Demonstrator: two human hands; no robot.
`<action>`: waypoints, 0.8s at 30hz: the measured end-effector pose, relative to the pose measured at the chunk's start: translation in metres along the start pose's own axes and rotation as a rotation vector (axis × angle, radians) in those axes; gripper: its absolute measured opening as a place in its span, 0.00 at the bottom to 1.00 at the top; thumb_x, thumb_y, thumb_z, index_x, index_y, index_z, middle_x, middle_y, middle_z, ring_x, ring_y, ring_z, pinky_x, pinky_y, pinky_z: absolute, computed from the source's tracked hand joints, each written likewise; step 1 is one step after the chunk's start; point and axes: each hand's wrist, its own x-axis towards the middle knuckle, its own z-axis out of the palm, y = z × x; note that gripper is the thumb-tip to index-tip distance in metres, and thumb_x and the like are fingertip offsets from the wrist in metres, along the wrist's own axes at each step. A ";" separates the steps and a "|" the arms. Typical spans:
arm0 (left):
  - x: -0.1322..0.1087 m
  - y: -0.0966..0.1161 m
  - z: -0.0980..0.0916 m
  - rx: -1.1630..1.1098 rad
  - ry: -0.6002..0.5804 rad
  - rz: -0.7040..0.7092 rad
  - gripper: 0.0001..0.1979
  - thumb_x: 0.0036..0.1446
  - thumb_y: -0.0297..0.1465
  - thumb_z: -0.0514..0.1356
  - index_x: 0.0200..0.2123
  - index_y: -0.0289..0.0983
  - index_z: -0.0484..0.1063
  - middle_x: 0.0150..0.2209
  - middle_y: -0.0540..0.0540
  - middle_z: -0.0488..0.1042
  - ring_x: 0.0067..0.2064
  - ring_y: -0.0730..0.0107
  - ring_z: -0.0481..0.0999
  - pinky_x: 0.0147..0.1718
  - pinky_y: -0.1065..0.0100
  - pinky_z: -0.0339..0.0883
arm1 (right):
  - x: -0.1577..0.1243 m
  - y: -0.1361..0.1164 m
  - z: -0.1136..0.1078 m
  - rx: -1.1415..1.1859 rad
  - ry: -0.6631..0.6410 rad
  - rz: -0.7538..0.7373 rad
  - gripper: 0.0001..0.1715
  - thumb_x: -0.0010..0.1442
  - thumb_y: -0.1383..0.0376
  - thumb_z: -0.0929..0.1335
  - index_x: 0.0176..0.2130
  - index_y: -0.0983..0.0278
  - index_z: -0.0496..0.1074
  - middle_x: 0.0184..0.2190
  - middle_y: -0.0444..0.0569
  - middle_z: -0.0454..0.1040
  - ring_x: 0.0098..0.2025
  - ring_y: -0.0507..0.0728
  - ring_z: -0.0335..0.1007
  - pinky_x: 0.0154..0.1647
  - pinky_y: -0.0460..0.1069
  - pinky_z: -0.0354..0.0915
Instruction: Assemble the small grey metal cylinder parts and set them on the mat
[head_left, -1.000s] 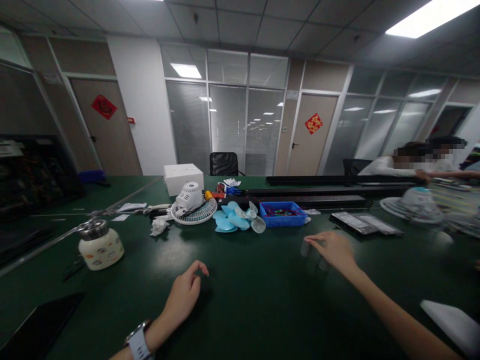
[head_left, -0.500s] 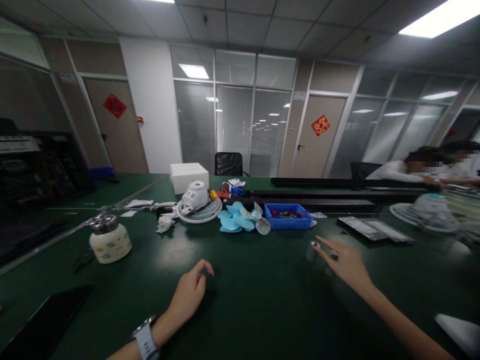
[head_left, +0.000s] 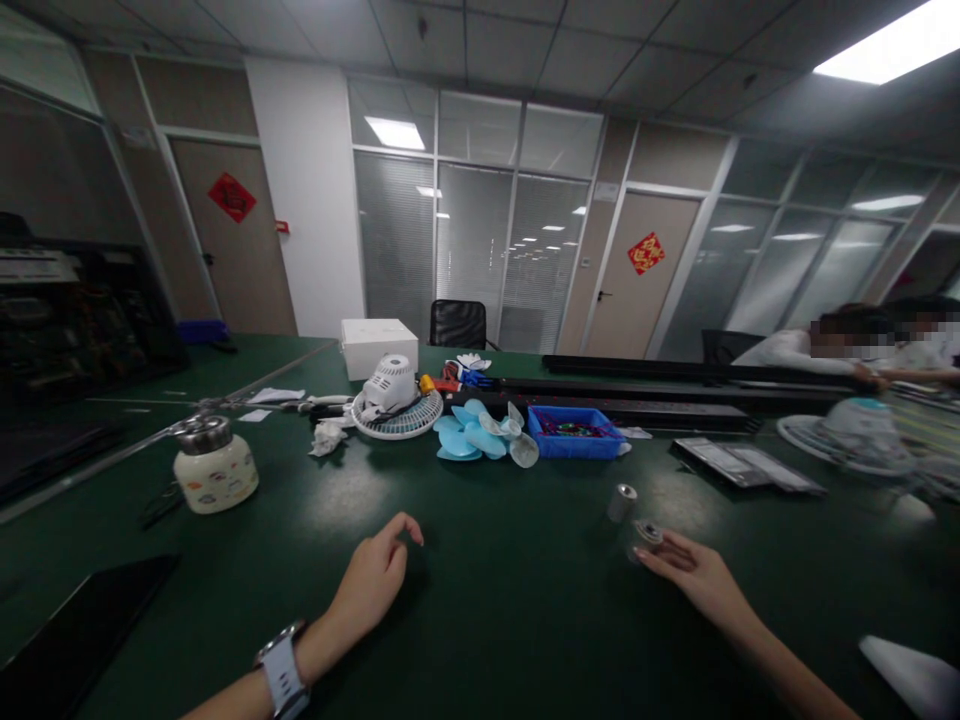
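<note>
On the right, the thumb and fingers of my right hand point(head_left: 701, 575) close around a small clear cylinder with a metal top point(head_left: 646, 535). Just behind it and to its left stands a small silver metal cylinder point(head_left: 622, 503), untouched by the hand. My left hand point(head_left: 375, 570) rests on the dark green tabletop point(head_left: 510, 590), holding nothing, its fingers loosely bent and apart. The left wrist wears a watch with a pale strap point(head_left: 283, 672).
Ahead lie a white fan part point(head_left: 394, 400), light-blue fan blades point(head_left: 476, 432) and a blue tray point(head_left: 577, 440) of small items. A cream jar point(head_left: 217, 475) and dark flat panel point(head_left: 90, 620) are at left. Flat silver-topped units point(head_left: 746, 465) lie right; people sit beyond.
My right hand has come back toward me, away from the silver cylinder, and its fingers now close on the clear cylinder. My left hand has barely moved.
</note>
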 end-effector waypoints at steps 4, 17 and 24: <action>-0.001 -0.001 0.000 0.010 0.005 0.033 0.13 0.54 0.28 0.45 0.36 0.38 0.68 0.17 0.55 0.60 0.21 0.69 0.63 0.24 0.70 0.53 | -0.013 -0.046 0.044 0.245 -0.318 0.059 0.23 0.50 0.57 0.72 0.47 0.58 0.75 0.43 0.50 0.78 0.46 0.63 0.75 0.51 0.57 0.69; -0.024 0.025 -0.003 0.363 -0.116 0.724 0.25 0.62 0.28 0.53 0.60 0.52 0.61 0.62 0.48 0.63 0.62 0.59 0.60 0.56 0.53 0.61 | -0.031 -0.132 0.173 0.394 -0.423 -0.263 0.13 0.44 0.65 0.75 0.29 0.64 0.69 0.28 0.43 0.75 0.31 0.53 0.71 0.35 0.48 0.66; -0.021 0.025 0.001 0.330 -0.172 0.684 0.25 0.63 0.27 0.52 0.61 0.52 0.58 0.62 0.48 0.63 0.64 0.58 0.57 0.57 0.50 0.58 | -0.029 -0.129 0.170 0.438 -0.467 -0.270 0.18 0.45 0.60 0.75 0.28 0.63 0.64 0.27 0.42 0.72 0.31 0.52 0.68 0.34 0.47 0.64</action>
